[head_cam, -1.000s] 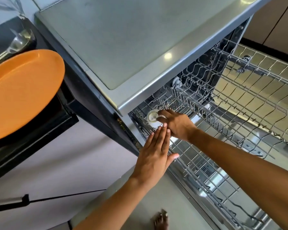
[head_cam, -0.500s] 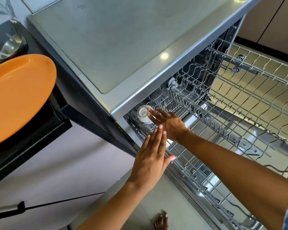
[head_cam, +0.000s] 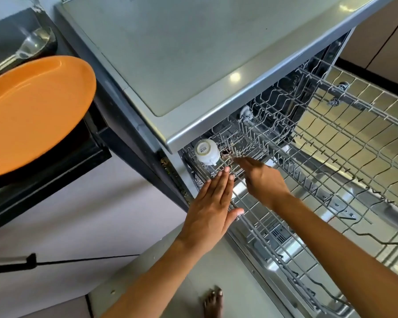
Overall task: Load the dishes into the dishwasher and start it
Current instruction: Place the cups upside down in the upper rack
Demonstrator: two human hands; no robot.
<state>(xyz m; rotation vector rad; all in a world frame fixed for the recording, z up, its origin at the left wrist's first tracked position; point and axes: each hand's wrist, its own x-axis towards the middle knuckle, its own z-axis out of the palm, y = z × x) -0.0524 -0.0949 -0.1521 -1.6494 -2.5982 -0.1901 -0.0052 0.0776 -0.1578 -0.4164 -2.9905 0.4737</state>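
While both hands' fingers (head_cam: 218, 180) lie straight, holding nothing, the upturned cup (head_cam: 206, 150) sits just beyond them.

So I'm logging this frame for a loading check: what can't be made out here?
- Right hand: motion-blurred in the head view, so finger pose is unclear.
- White cup: upside down in the rack; its inside is hidden.
- Small brown thing beside the cup: too small to identify.
- Ladle: handle cut off at the left edge.
- Dishwasher controls: not visible.
- Orange plate: left part cut off by the edge.
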